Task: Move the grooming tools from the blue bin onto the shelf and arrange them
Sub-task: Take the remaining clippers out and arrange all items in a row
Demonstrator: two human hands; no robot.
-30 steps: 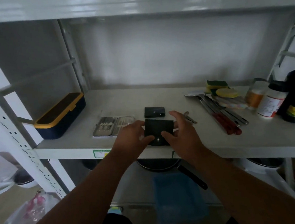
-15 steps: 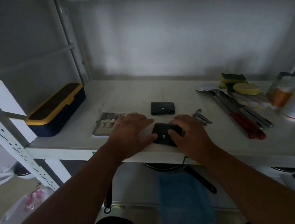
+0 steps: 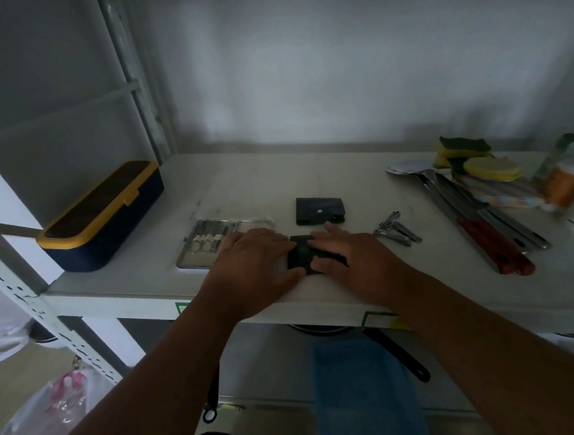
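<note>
Both hands, left [image 3: 255, 264] and right [image 3: 354, 260], pressed flat-fingered on a small black snap pouch [image 3: 300, 255] near the white metal shelf's [image 3: 309, 167] front edge; squaring it up seemed next.

— What's the person wearing, from where you stand?

— Nothing on the arms: both forearms are bare to the frame's edge, no sleeves showing. The left hand [image 3: 256, 267] and right hand [image 3: 352, 260] carry no gloves, rings or watch. Dark clothing shows at the bottom edge.
</note>
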